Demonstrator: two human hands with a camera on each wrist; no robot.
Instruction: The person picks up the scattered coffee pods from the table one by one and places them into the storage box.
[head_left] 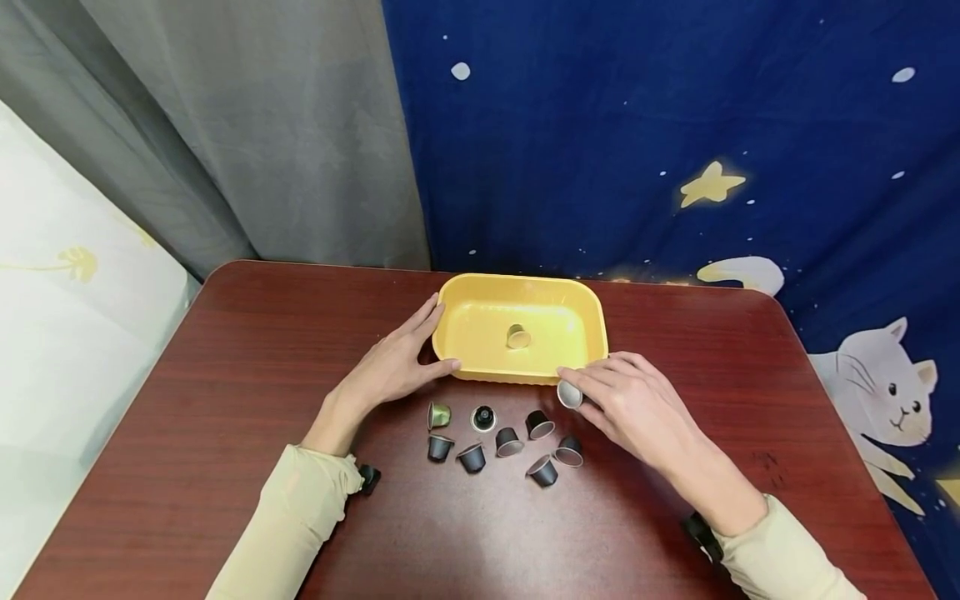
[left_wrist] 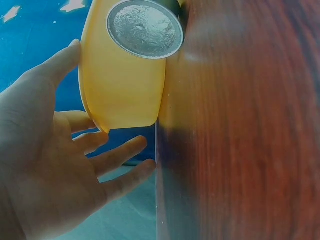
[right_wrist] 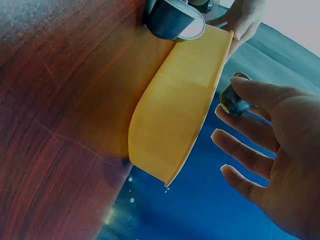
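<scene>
A yellow plastic basin [head_left: 480, 367] stands near the table's far edge with one coffee capsule [head_left: 518, 337] lying inside it. My left hand [head_left: 393, 362] rests against the basin's left end, thumb and fingers spread along the rim. Between thumb and index finger, my right hand [head_left: 637, 402] pinches a dark coffee capsule [right_wrist: 235, 100] beside the basin's front right corner; its pale lid [head_left: 569, 394] faces the head camera. Several loose capsules lie in front of the basin, among them a green one [head_left: 438, 415], a lid-down black one [head_left: 483, 418] and a dark one [head_left: 542, 472].
The reddish-brown wooden table [head_left: 247, 400] carries everything. Behind it hang a grey curtain [head_left: 300, 125] and a blue curtain [head_left: 562, 125] with stars and a cat. A white patterned cloth [head_left: 67, 317] hangs at the left.
</scene>
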